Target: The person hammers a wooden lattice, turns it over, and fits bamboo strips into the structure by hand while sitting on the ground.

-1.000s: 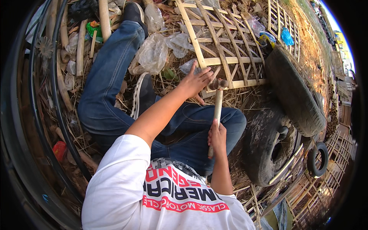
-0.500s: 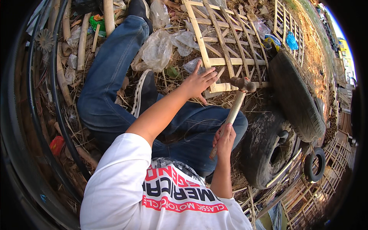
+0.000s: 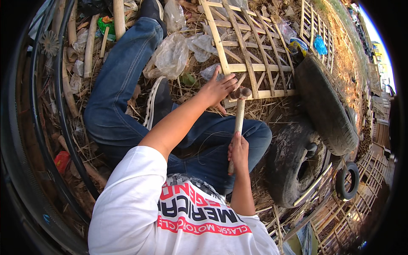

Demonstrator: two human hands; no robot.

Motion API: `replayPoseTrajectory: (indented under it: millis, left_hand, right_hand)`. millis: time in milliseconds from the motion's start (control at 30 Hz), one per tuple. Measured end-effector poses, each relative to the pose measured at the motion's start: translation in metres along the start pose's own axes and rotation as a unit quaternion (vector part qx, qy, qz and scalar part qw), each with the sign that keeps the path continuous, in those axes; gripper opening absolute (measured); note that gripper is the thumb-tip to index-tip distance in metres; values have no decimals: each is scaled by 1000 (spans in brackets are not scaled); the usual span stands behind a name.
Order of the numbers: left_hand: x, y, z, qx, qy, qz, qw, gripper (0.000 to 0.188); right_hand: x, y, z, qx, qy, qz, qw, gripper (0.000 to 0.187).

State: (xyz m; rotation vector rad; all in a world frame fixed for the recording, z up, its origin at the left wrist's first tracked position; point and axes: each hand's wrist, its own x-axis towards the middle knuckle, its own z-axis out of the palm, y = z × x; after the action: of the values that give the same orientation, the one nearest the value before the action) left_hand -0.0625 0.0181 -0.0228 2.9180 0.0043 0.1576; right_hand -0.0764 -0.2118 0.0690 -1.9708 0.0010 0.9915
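My right hand (image 3: 238, 152) is closed around the wooden handle of a hammer (image 3: 239, 119). Its rusty head is low at the near corner of a bamboo lattice panel (image 3: 246, 67), right beside my left fingertips. My left hand (image 3: 216, 90) lies on that corner, fingers stretched and spread, thumb pointing down toward me. What is under its fingers is hidden. Crossed slats make up the panel, which rests on the littered ground beyond my bent legs (image 3: 225, 144).
Two worn tyres, an upright one (image 3: 327, 106) and a lying one (image 3: 291, 163), stand at my right, with a smaller tyre (image 3: 347, 182) beyond. Other lattice panels (image 3: 316, 27) lie farther off. Plastic bags (image 3: 168, 57) litter the ground. Black curved tubes (image 3: 68, 110) and bamboo poles (image 3: 90, 46) are at left.
The hammer head has come down and left to the panel's corner, its handle now more upright. My right hand has shifted slightly left; my left hand stays on the corner.
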Motion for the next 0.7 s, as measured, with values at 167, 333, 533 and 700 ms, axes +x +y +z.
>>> replayPoseTrajectory:
  millis: [167, 333, 533, 700]
  left_hand:
    - [1, 0, 1, 9, 6, 2, 1000, 115]
    - [-2, -2, 7, -7, 37, 11, 999, 114]
    - [-4, -1, 7, 2, 49, 16, 999, 114]
    - [-2, -2, 13, 6, 30, 12, 999, 113]
  right_hand:
    - [-1, -2, -2, 12, -1, -4, 1000, 50]
    - [-15, -14, -4, 68, 21, -10, 997, 51]
    - [-21, -19, -8, 86, 33, -42, 995, 51]
    - [5, 6, -6, 12, -9, 16, 1000, 51]
